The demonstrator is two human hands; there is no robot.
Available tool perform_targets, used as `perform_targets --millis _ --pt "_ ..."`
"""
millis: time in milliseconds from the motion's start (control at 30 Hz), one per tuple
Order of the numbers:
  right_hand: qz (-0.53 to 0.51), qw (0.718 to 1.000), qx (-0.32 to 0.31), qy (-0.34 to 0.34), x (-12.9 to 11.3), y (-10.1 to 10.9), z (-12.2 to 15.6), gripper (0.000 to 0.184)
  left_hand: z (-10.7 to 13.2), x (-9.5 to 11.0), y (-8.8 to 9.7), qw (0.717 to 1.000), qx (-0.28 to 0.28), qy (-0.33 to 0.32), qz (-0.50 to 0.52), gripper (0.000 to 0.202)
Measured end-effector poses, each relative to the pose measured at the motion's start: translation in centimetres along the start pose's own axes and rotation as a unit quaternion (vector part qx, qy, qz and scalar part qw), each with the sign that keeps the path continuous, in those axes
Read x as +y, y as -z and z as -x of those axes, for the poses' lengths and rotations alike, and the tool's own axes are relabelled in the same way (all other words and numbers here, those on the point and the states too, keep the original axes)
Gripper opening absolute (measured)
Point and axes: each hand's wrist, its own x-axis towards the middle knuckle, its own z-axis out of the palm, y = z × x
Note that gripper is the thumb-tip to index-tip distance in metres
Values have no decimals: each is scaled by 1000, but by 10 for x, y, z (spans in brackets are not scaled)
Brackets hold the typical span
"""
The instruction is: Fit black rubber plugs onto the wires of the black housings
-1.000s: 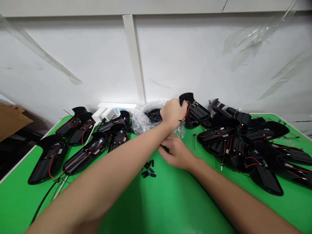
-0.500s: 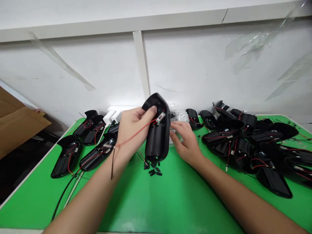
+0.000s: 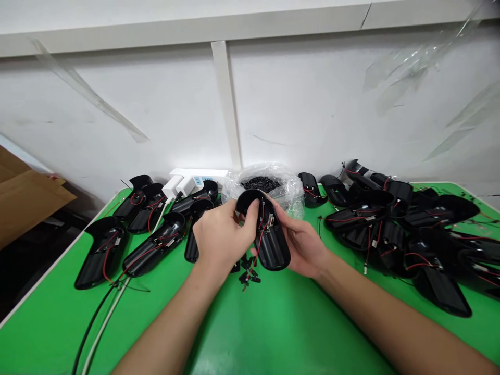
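Note:
Both of my hands hold one black plastic housing (image 3: 269,240) with red wires, just above the green table (image 3: 273,323). My left hand (image 3: 222,234) grips its upper left side, thumb on the rounded end. My right hand (image 3: 307,245) cups it from the right and underneath. A few small black parts (image 3: 250,276) lie on the table right below the housing. Behind it sits a clear plastic bag (image 3: 289,190) filled with small black pieces.
Several black wired housings lie in a row at the left (image 3: 150,250) and in a heap at the right (image 3: 410,234). A white power strip (image 3: 195,179) sits against the wall. Black and white cables (image 3: 97,323) run off the front left. Cardboard (image 3: 27,195) stands at far left.
My left hand carried the housing from the right heap to the table's middle and lowered it. My right hand moved from the table onto the housing's right side.

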Motion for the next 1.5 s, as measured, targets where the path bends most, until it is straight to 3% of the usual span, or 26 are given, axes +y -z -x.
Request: perform_targets --millis 67,133,167,233,300,433,533,733,867,1033,1133,1367,1500 --pt "9 1000 9 16 -1 4 -1 59 3 -8 0 992 68 -74 73 46" --pt "21 999 12 40 -3 6 -3 61 7 -15 -3 958 152 -186 159 60" --pt "29 998 15 53 -4 6 -3 62 9 -17 -4 940 168 -237 176 60" --pt "52 995 31 78 -5 5 -4 61 14 -17 -8 928 137 -305 163 48" --pt "87 990 50 96 -5 3 -3 60 17 -14 -12 935 68 -320 137 32" --pt "147 982 48 105 -3 0 -2 60 18 -7 -19 952 -24 -256 163 20" --pt "154 982 50 102 -1 1 -3 59 19 -4 -20 948 -66 -159 267 19" --pt "112 985 83 102 -1 5 -6 39 18 7 -14 890 -88 78 441 23" --pt "119 984 89 95 -3 7 -7 33 13 11 -7 832 -152 153 512 29" --pt "63 994 60 62 -4 9 -7 44 6 9 -1 731 -292 211 579 26" --pt "8 997 64 52 -4 8 -6 44 3 6 0 690 -351 224 592 30" --pt "-91 992 68 47 -6 4 -2 22 1 -1 2 683 -373 186 600 36" --pt "-99 991 62 57 -5 7 -3 18 -2 -3 3 685 -363 177 607 35"
